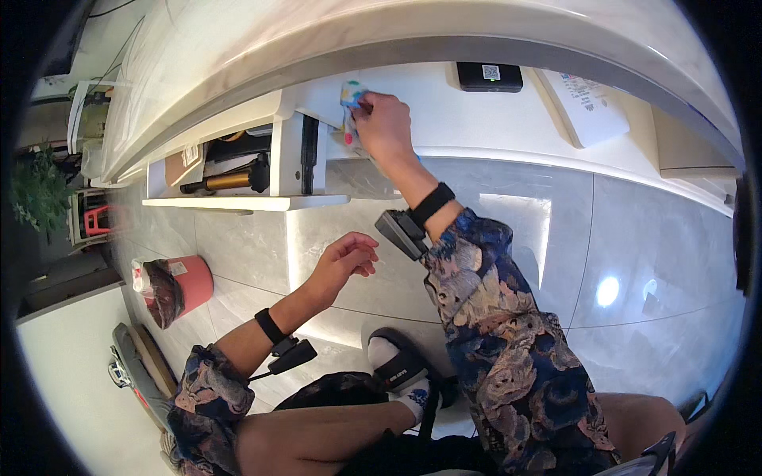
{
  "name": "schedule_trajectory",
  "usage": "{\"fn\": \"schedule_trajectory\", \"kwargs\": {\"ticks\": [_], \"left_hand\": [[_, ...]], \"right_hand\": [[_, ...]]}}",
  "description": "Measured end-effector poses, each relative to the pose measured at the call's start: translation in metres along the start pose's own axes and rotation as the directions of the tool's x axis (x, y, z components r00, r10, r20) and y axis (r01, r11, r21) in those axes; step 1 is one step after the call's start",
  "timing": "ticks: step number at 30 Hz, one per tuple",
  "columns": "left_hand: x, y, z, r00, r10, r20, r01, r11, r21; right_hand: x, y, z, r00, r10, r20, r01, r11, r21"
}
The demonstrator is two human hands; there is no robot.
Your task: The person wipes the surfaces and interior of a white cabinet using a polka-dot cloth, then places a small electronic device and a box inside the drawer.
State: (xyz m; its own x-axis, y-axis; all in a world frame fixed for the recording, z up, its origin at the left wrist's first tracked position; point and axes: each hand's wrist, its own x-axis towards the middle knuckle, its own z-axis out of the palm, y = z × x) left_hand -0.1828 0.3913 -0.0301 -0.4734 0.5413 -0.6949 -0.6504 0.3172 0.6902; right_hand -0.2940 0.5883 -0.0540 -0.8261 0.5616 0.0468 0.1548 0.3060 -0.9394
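Observation:
My right hand (384,127) pinches a small white cloth (350,94) with coloured spots. It is over the white shelf (432,119) under the overhanging cabinet top, just to the right of a pulled-out drawer (246,203). Part of the cloth is hidden behind my fingers. Lower down, my left hand (345,262) hangs in the air above the floor with its fingers loosely bent and nothing in them. The drawer holds a black and gold cylindrical tool (228,181), a small brown and white box (184,164) and other dark items I cannot make out.
A black box-shaped device (490,77) with a green light and a white flat box (583,107) lie further right on the shelf. A red bin (190,283) with a black liner stands on the grey tiles (516,182) at left. My slippered foot (401,365) is below.

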Motion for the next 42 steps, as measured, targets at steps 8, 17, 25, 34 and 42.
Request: {"fn": "schedule_trajectory", "kwargs": {"ticks": [8, 17, 25, 34, 42], "left_hand": [[-0.003, -0.002, -0.008, 1.000, 0.021, 0.003, -0.021, 1.000, 0.002], [-0.004, 0.005, -0.001, 1.000, 0.019, 0.005, -0.019, 1.000, 0.007], [-0.004, -0.003, -0.012, 1.000, 0.001, -0.010, -0.001, 1.000, -0.004], [-0.006, 0.002, -0.006, 1.000, 0.012, 0.007, -0.012, 1.000, 0.025], [-0.021, -0.006, -0.012, 0.999, 0.041, -0.002, -0.041, 0.999, 0.004]], "right_hand": [[0.049, -0.018, -0.020, 0.860, -0.446, -0.247, 0.501, 0.829, 0.248], [-0.006, -0.001, -0.001, 0.994, -0.075, 0.078, 0.073, 0.997, 0.021], [-0.004, -0.025, 0.006, 0.969, -0.107, 0.223, 0.072, 0.985, 0.156], [-0.011, -0.030, -0.007, 0.874, -0.467, 0.136, 0.392, 0.842, 0.369], [-0.013, -0.055, 0.000, 0.803, -0.592, 0.063, 0.549, 0.777, 0.308]]}}
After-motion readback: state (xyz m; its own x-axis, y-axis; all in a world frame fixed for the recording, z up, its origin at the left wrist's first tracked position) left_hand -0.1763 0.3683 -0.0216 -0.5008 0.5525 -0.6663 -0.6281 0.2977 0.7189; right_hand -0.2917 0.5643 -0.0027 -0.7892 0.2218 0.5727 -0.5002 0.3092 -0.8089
